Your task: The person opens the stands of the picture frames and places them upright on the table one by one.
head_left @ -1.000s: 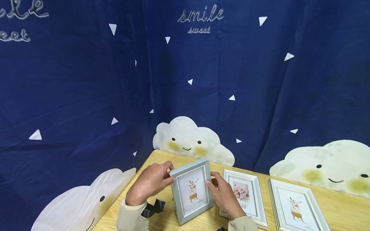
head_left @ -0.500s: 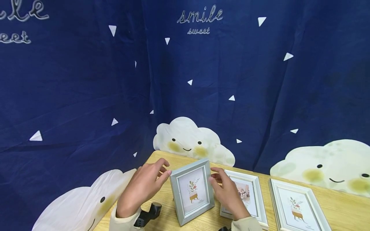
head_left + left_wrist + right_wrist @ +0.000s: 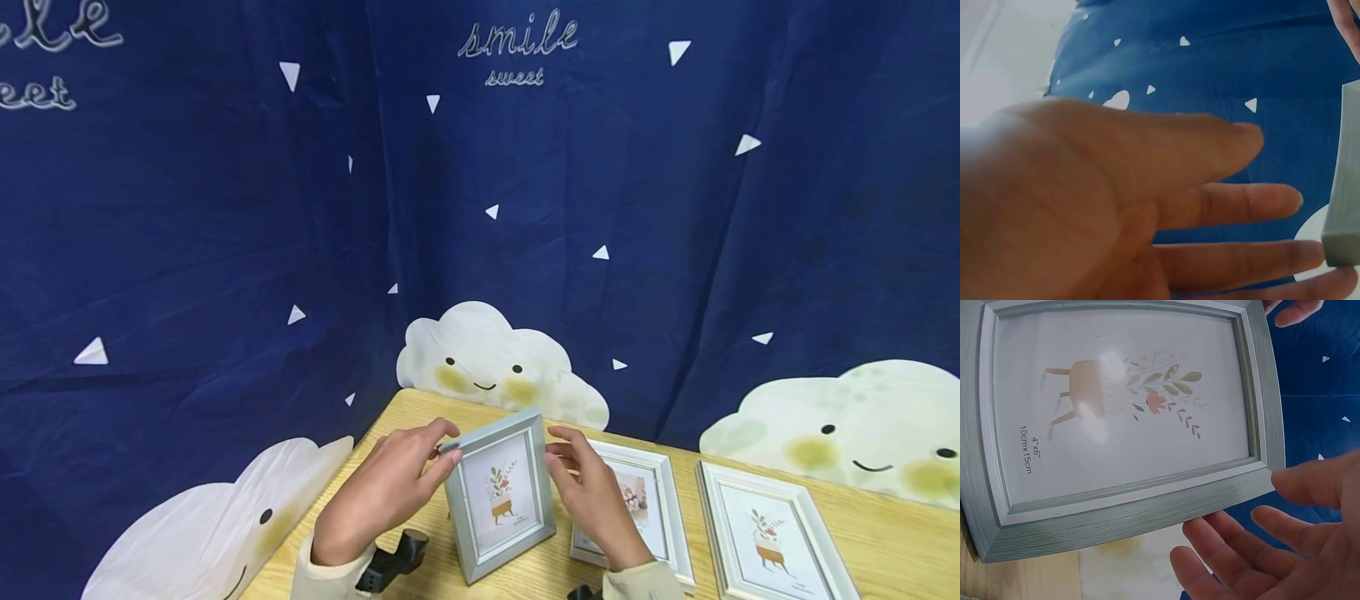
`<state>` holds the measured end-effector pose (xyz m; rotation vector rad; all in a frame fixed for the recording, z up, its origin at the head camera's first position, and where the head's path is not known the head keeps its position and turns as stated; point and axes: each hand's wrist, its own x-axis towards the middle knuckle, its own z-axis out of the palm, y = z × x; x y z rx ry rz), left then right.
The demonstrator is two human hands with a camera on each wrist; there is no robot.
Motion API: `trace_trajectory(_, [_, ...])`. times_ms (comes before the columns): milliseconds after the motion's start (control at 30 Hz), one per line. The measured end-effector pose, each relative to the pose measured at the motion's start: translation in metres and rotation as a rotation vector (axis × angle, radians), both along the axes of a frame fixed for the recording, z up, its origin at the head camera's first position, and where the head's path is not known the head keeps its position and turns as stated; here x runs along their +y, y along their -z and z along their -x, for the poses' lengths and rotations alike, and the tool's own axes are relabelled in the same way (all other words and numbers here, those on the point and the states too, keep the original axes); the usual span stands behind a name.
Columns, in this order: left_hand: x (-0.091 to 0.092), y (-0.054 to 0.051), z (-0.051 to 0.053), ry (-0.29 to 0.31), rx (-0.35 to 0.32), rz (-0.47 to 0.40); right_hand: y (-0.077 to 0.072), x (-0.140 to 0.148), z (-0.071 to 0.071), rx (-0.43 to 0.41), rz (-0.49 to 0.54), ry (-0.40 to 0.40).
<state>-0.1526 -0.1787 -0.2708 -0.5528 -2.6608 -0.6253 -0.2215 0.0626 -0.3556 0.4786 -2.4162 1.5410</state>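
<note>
A grey-green photo frame [image 3: 507, 546] stands upright on the table, leaning back a little, with a plant picture facing me. My left hand [image 3: 390, 492] is at its upper left corner; the left wrist view shows straight fingers [image 3: 1235, 265] beside the frame's edge [image 3: 1342, 181] and the thumb apart from it. At the opposite side is my right hand [image 3: 592, 500], its fingers [image 3: 1210, 540] relaxed and their tips at the frame's edge, the thumb near a corner. The back of the frame is hidden.
Two pale frames lie face up to the right: one with a flower picture [image 3: 656, 533], partly behind my right hand, and one with a plant picture [image 3: 776, 542]. A blue curtain [image 3: 525, 208] with clouds hangs behind the wooden table [image 3: 420, 408].
Both hands have loosened from the frame's sides. My left hand drew away to the left, then came back to the upper corner. The frame has stayed in place.
</note>
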Motion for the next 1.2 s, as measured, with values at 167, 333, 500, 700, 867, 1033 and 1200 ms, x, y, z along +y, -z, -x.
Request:
trace_trajectory(167, [0.0,0.0,0.001,0.005,-0.014,0.016,-0.001,0.0,0.0,-0.013,0.001,0.007])
trace_trajectory(333, [0.0,0.002,0.004,0.012,-0.024,0.011,-0.001,0.001,-0.002,-0.014,0.009,0.011])
trace_trajectory(500, [0.001,0.007,0.011,0.028,-0.006,-0.008,-0.002,0.002,-0.002,0.001,0.012,0.004])
trace_trajectory(700, [0.0,0.011,0.024,0.039,-0.008,-0.047,-0.004,0.003,-0.002,0.0,-0.019,0.03])
trace_trajectory(867, [-0.003,0.014,0.037,0.037,-0.022,-0.096,-0.008,0.003,0.0,0.02,-0.036,0.033])
trace_trajectory(1033, [-0.004,0.019,0.046,0.064,-0.02,-0.133,-0.011,0.004,-0.002,0.019,-0.042,0.039])
trace_trajectory(1200, [-0.002,0.026,0.053,0.101,-0.043,-0.188,-0.01,0.005,-0.006,0.016,-0.057,0.047])
